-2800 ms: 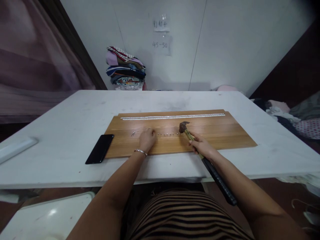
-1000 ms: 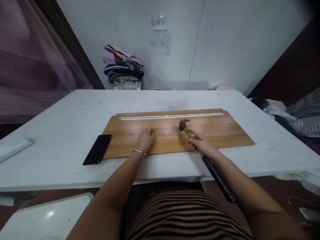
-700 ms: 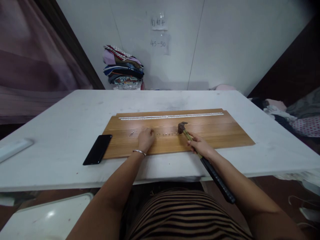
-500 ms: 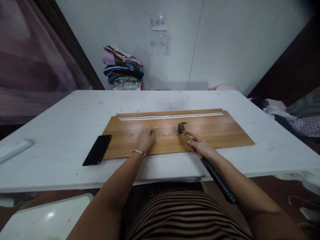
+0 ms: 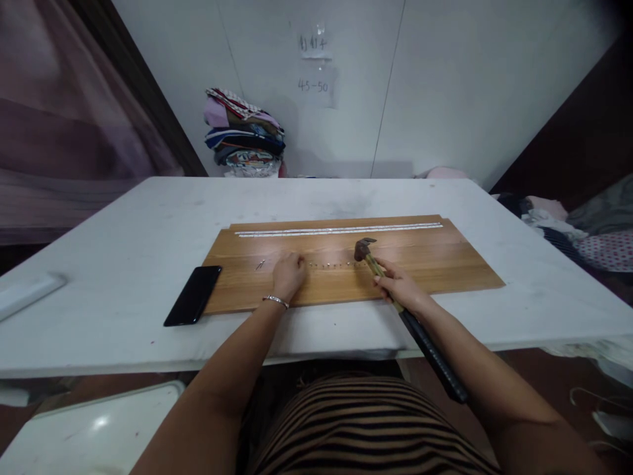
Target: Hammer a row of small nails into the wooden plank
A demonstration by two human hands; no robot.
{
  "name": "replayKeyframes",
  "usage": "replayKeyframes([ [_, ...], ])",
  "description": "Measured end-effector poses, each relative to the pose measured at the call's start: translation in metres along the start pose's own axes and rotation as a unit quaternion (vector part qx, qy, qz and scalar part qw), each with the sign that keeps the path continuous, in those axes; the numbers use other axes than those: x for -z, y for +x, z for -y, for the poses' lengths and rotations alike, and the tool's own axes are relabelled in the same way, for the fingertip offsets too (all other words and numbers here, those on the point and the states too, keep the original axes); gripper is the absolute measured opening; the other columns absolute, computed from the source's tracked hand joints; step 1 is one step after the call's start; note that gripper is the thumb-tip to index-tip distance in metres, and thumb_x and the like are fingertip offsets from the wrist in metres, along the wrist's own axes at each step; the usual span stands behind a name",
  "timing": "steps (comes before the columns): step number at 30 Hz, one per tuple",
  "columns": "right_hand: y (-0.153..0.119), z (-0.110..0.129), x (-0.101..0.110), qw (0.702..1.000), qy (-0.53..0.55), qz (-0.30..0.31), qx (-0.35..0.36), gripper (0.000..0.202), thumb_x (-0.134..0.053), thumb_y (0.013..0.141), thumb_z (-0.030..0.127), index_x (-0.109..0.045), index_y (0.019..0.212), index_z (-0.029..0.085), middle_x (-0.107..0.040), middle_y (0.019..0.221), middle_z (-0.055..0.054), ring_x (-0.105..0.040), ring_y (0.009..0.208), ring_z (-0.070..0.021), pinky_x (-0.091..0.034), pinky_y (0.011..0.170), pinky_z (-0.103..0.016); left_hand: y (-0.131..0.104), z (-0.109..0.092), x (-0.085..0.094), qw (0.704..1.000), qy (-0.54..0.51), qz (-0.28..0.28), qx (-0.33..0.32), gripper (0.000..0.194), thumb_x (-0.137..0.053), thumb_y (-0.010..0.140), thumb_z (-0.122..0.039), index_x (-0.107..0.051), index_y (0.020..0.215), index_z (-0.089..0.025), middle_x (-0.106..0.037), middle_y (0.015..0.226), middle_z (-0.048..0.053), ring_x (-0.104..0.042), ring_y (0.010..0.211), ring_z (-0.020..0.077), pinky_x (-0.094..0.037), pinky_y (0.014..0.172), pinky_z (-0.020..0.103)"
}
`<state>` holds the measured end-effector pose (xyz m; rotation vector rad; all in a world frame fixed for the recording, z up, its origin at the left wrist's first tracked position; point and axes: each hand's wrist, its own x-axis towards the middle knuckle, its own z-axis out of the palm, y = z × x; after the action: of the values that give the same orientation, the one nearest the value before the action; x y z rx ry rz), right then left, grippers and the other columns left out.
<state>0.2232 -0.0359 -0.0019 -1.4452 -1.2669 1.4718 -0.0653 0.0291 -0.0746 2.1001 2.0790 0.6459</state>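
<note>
A claw hammer (image 5: 364,250) with a wooden neck and black grip is held by my right hand (image 5: 398,287), fingers wrapped round the handle close to the head. The head hovers over a brown wooden board (image 5: 420,254). A row of several small nails (image 5: 328,265) stands along the middle of the board, partly behind the hammer. My left hand (image 5: 288,276) rests on the board at the row's left end, its fingertips pinched together. Whatever is between those fingers is too small or hidden to make out. Loose nails (image 5: 260,264) lie to its left.
Two white measuring strips (image 5: 341,231) run along the board's far side. A black phone (image 5: 192,297) lies against the board's left edge. Everything stands on a white table (image 5: 123,264). Folded cloths (image 5: 244,135) are piled at the back, by the wall.
The hammer and my right hand have shifted slightly right and the head a little up, away from the nails. My left hand stays in place.
</note>
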Motion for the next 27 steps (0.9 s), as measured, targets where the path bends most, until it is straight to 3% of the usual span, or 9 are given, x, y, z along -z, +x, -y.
replayKeyframes([
  [21, -0.001, 0.0016, -0.0058, 1.0, -0.001, 0.015, -0.006, 0.071, -0.058, 0.076, 0.021, -0.046, 0.146, 0.017, -0.057, 0.07, 0.004, -0.043, 0.046, -0.0073, -0.035, 0.039, -0.02, -0.001, -0.0039, 0.0037, 1.0, -0.002, 0.01, 0.009, 0.027, -0.043, 0.088, -0.019, -0.07, 0.091, -0.018, -0.069, 0.099, 0.01, -0.06, 0.101, 0.0227, -0.046, 0.091, 0.034],
  [27, -0.0019, -0.0011, -0.0065, 1.0, -0.004, 0.017, -0.007, 0.076, -0.06, 0.074, 0.023, -0.044, 0.147, 0.012, -0.057, 0.068, 0.004, -0.042, 0.044, -0.0078, -0.035, 0.039, -0.022, -0.0005, -0.0034, 0.0032, 1.0, 0.001, 0.012, 0.003, 0.028, -0.043, 0.088, -0.019, -0.07, 0.092, -0.016, -0.069, 0.099, 0.011, -0.06, 0.101, 0.0229, -0.045, 0.09, 0.034],
])
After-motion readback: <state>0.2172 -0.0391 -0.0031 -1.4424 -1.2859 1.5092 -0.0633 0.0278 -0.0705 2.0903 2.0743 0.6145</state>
